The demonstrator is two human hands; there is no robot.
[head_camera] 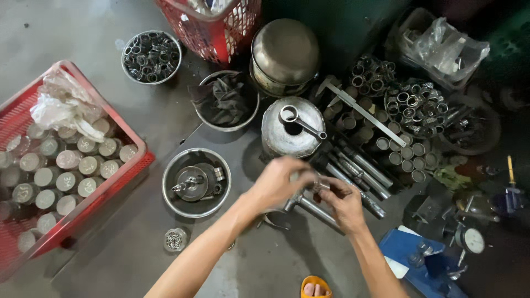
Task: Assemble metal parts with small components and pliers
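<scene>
Both my hands meet over the middle of the floor. My left hand (274, 185) is curled with its fingers closed around a small metal part that is mostly hidden. My right hand (343, 200) pinches the same small shiny metal part (319, 186) from the other side. Just below them a steel rod (316, 210) lies on the floor. A steel bowl (168, 193) with a round machined piece and smaller parts sits to the left of my left hand.
A red crate (110, 182) of several metal cylinders stands at left. A bowl of rings (151, 57), a bowl of dark rags (226, 102), a metal can with a wrench (292, 128), piles of sleeves and rods (381, 138), a blue tool (425, 259) and a small cup of bearings (175, 239) surround me.
</scene>
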